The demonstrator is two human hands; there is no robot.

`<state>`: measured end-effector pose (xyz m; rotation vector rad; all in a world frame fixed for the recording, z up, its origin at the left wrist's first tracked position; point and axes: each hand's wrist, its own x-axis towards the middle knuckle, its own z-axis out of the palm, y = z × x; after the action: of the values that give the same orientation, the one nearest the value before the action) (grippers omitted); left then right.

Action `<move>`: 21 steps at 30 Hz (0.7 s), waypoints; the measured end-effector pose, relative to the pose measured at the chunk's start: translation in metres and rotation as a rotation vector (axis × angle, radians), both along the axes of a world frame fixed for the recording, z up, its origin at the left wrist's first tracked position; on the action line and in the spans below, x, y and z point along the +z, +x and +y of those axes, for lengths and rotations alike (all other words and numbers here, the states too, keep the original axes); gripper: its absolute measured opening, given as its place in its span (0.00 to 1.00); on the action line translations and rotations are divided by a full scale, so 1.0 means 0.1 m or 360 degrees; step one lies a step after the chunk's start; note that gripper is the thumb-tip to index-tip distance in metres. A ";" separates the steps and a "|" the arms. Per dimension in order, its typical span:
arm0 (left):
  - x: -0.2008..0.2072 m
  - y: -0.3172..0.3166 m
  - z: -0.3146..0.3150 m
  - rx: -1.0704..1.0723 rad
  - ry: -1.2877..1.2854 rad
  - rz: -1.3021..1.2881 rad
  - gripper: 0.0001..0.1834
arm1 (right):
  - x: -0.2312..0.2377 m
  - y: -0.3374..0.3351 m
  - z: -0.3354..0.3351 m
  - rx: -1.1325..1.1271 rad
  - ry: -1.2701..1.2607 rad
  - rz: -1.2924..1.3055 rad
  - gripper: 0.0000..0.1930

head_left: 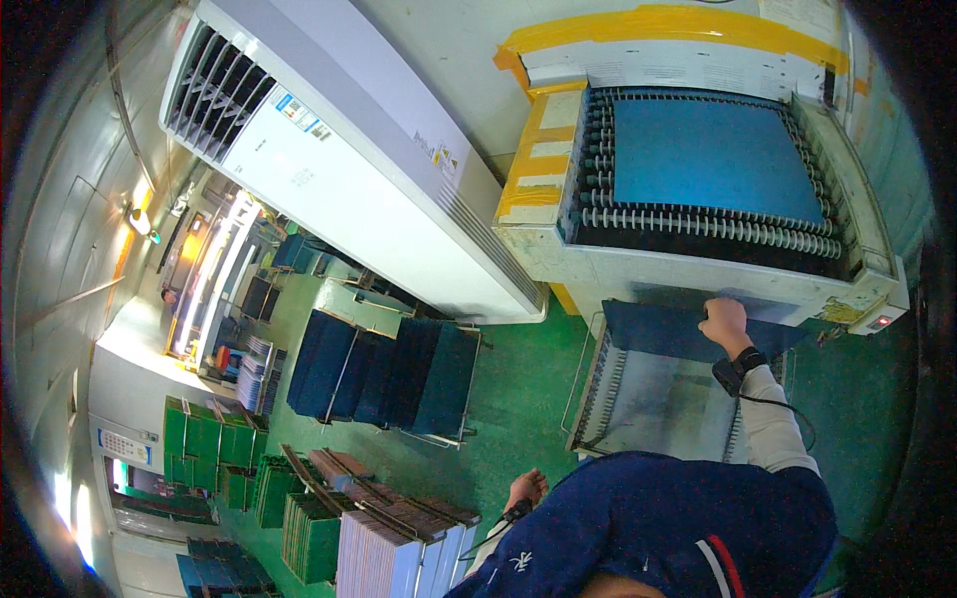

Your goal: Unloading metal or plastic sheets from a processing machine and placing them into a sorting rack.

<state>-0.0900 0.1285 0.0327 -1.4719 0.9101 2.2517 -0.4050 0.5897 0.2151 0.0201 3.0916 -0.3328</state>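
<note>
My right hand [725, 325] is closed at the upper edge of a dark blue panel [653, 332], which stands in a slotted rack [595, 399] below the machine. The fingertips are partly hidden. A black band with a cable circles that wrist. My left hand [528, 486] hangs low beside my body, its fingers curled with nothing visible in them. In front of me, a lighter blue panel [708, 154] lies flat on the rollers of a roller conveyor machine [678, 271].
A tall white air conditioner [349, 189] is left of the machine. Racks of dark blue panels [379, 374] stand on the green floor [513, 399]. Nearer on the left are stacked light-edged panels [379, 553] and green panels [309, 538]. A person [167, 296] is far off.
</note>
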 end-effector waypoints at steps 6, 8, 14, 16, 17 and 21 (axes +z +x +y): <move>0.02 -0.01 0.00 0.0016 -0.0001 -0.0018 0.09 | -0.02 -0.01 0.01 0.0017 -0.0020 -0.0003 0.12; 0.01 -0.01 -0.01 0.0012 0.0007 -0.0016 0.09 | -0.01 0.00 0.00 0.0013 -0.0015 -0.0010 0.12; -0.05 0.04 -0.04 -0.0001 0.0080 0.0094 0.08 | -0.02 -0.02 0.01 0.0021 0.0011 -0.0043 0.13; -0.04 0.02 -0.02 0.0028 0.0067 0.0073 0.08 | -0.04 -0.02 0.02 0.0019 0.0014 -0.0046 0.13; -0.04 0.02 -0.02 0.0023 0.0100 0.0095 0.08 | -0.04 -0.02 0.03 0.0017 0.0014 -0.0045 0.13; -0.09 0.05 -0.06 0.0003 0.0130 0.0148 0.08 | 0.01 -0.01 0.01 0.0028 -0.0004 -0.0058 0.13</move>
<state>-0.0855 0.1223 0.0241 -1.3438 0.8323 2.3469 -0.4060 0.5905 0.2161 -0.0007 3.0533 -0.3322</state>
